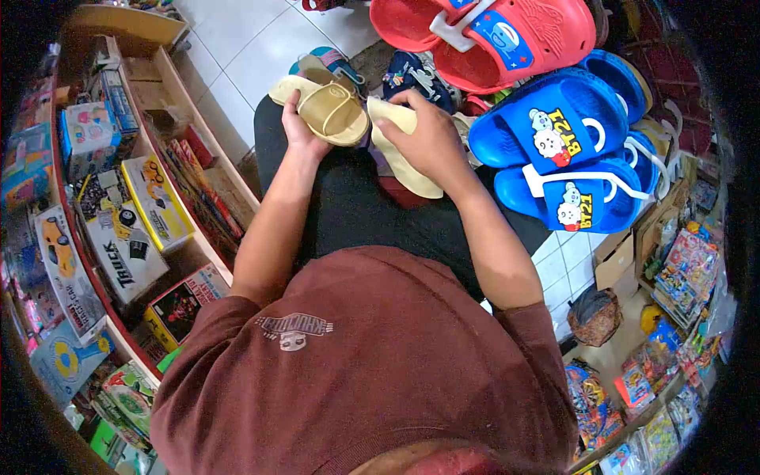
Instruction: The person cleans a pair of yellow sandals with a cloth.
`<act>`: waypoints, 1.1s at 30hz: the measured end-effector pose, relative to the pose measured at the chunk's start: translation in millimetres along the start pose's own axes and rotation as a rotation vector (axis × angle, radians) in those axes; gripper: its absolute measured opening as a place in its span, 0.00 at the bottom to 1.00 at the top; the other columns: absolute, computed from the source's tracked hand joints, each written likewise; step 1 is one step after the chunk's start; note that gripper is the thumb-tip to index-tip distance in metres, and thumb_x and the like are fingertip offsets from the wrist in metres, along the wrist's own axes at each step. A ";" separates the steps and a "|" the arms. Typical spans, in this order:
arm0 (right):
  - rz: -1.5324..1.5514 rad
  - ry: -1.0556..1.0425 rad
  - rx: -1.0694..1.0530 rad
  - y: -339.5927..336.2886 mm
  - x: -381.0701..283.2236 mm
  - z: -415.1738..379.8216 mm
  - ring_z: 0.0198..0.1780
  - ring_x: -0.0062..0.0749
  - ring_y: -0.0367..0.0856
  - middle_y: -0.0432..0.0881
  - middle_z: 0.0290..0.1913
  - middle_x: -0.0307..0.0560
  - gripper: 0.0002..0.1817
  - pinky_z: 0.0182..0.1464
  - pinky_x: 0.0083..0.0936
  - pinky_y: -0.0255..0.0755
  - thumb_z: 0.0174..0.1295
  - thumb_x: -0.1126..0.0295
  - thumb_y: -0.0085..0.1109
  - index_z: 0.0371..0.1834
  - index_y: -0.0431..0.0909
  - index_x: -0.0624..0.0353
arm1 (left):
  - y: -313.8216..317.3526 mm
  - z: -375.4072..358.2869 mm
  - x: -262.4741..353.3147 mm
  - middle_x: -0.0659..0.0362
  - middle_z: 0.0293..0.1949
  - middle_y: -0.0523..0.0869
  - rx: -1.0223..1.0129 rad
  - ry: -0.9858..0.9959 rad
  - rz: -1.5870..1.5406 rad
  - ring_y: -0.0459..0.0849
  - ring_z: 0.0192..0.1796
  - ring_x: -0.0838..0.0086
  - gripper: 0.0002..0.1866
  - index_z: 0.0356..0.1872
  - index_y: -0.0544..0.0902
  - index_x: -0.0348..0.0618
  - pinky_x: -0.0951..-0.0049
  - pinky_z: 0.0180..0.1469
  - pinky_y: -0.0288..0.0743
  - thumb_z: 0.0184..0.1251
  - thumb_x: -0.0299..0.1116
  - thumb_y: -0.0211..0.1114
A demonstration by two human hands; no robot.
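Note:
My left hand is wrapped around the side of a cream sandal with an olive-tan strap; its upper side faces me. A second cream sandal is in my right hand, turned so that its plain pale sole shows, with my thumb and fingers over its upper part. The two sandals are side by side above my lap, close together. Just beyond them are a teal sandal and a dark navy sandal with white lettering.
Blue BT21 slippers and red slippers hang on white hangers at the right. To the left, a wooden shelf holds boxed toys, including a truck box. Packaged toys line the far right. White floor tiles show ahead.

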State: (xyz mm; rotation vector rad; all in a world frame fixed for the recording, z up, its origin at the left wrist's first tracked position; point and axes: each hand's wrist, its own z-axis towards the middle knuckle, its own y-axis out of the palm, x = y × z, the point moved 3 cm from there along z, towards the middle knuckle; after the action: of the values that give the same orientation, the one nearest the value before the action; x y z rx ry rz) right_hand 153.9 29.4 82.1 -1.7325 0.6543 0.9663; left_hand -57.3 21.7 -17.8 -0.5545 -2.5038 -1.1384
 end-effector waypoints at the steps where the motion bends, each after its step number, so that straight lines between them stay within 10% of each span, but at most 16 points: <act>1: -0.034 -0.058 0.002 0.2 -0.9 1.5 0.44 0.52 0.85 0.85 0.40 0.57 0.20 0.48 0.41 0.76 0.56 0.56 0.69 0.44 0.79 0.58 | 0.6 1.9 -0.4 0.44 0.61 0.77 -0.010 0.007 0.005 0.77 0.62 0.50 0.34 0.65 0.70 0.37 0.48 0.67 0.67 0.71 0.55 0.44; 6: -0.326 -0.004 -0.074 27.2 11.6 3.6 0.45 0.51 0.85 0.86 0.40 0.57 0.18 0.48 0.43 0.77 0.55 0.58 0.67 0.44 0.83 0.55 | 17.8 -12.0 -5.5 0.46 0.57 0.80 -0.108 0.112 0.092 0.80 0.58 0.55 0.31 0.62 0.72 0.37 0.56 0.64 0.72 0.71 0.53 0.44; 13: 0.189 0.104 -0.181 54.2 49.4 15.8 0.41 0.46 0.86 0.85 0.41 0.55 0.26 0.46 0.39 0.79 0.54 0.57 0.71 0.55 0.78 0.56 | 16.9 -16.7 -9.2 0.46 0.53 0.83 -0.154 0.131 0.190 0.82 0.55 0.57 0.32 0.57 0.75 0.33 0.59 0.62 0.73 0.71 0.54 0.43; 14: 0.433 0.165 -0.376 58.9 53.4 14.0 0.49 0.42 0.83 0.81 0.50 0.55 0.31 0.53 0.36 0.77 0.57 0.57 0.71 0.62 0.72 0.57 | 13.5 -14.0 -6.5 0.46 0.54 0.82 -0.141 0.096 0.135 0.82 0.56 0.56 0.32 0.59 0.74 0.35 0.58 0.62 0.73 0.72 0.55 0.42; 17: -0.074 -0.334 -0.274 40.9 31.4 4.7 0.59 0.42 0.77 0.76 0.58 0.57 0.32 0.60 0.34 0.72 0.59 0.58 0.69 0.64 0.69 0.60 | -4.3 3.9 -2.7 0.46 0.59 0.78 -0.161 0.213 0.011 0.78 0.60 0.52 0.31 0.66 0.68 0.39 0.52 0.65 0.70 0.72 0.52 0.42; 18: -0.068 -0.129 -0.340 38.9 19.5 1.5 0.66 0.42 0.71 0.70 0.65 0.58 0.32 0.64 0.34 0.68 0.60 0.61 0.68 0.64 0.68 0.62 | 2.6 -2.4 -0.7 0.46 0.60 0.77 -0.172 0.231 0.021 0.77 0.61 0.52 0.31 0.67 0.67 0.39 0.52 0.66 0.70 0.72 0.52 0.41; 26: 0.398 0.224 -0.040 68.9 47.9 16.0 0.46 0.38 0.85 0.85 0.46 0.53 0.22 0.50 0.31 0.77 0.60 0.64 0.68 0.53 0.75 0.62 | 6.9 -3.7 -1.4 0.43 0.54 0.81 -0.096 0.230 0.024 0.81 0.56 0.53 0.31 0.62 0.70 0.36 0.53 0.63 0.72 0.71 0.53 0.43; 30: 0.392 0.246 -0.293 63.7 36.0 8.9 0.41 0.22 0.83 0.84 0.43 0.44 0.21 0.44 0.24 0.77 0.64 0.63 0.65 0.56 0.74 0.62 | 3.8 -3.9 -0.4 0.42 0.53 0.82 -0.100 0.216 0.039 0.82 0.54 0.53 0.31 0.60 0.71 0.35 0.54 0.60 0.75 0.70 0.52 0.45; 33: -0.026 -0.070 -0.408 49.2 30.2 3.6 0.44 0.32 0.85 0.85 0.47 0.50 0.22 0.47 0.28 0.77 0.63 0.63 0.66 0.56 0.76 0.61 | 4.7 -3.7 0.0 0.42 0.52 0.82 -0.102 0.175 0.022 0.83 0.53 0.53 0.30 0.59 0.71 0.35 0.54 0.59 0.77 0.69 0.52 0.45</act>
State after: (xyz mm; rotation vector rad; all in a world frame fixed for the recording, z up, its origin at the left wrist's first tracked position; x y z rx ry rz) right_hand 130.0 16.0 31.2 -2.0436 0.4052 1.1980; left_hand -54.5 21.7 -12.5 -0.4849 -2.2970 -1.2553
